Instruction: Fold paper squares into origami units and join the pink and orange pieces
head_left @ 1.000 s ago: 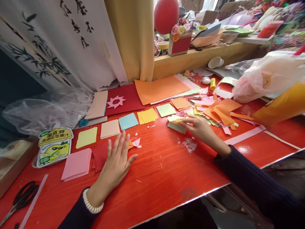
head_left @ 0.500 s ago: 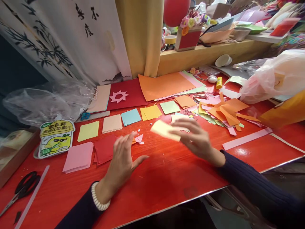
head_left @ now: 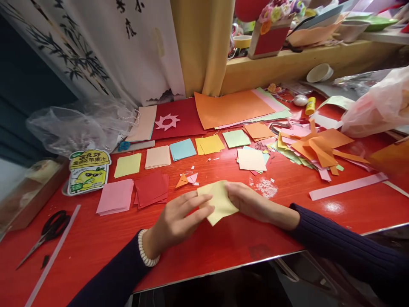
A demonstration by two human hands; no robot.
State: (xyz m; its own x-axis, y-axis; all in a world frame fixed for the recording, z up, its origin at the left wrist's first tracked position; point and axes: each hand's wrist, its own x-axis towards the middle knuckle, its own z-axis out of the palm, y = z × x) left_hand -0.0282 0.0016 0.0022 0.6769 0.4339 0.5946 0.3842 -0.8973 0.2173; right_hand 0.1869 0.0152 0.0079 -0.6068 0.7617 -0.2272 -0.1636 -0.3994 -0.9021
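A pale yellow square of paper is held between both hands above the red table's near middle. My left hand grips its left side, fingers lying across the front. On the right side, my right hand pinches the upper corner, thumb on top. Just beyond the paper lie a small folded orange piece and a folded pink piece. A stack of red squares and a stack of pink squares sit left of my left hand.
Square paper stacks, including a blue one, line the table. Orange offcuts heap at right, beside a pink strip. Black scissors lie at far left. A plastic bag stands at the right. White scraps lie near my right hand.
My right hand has brought the yellow paper down and left. My left hand has moved right and closed on the paper's left side. The view has shifted slightly.
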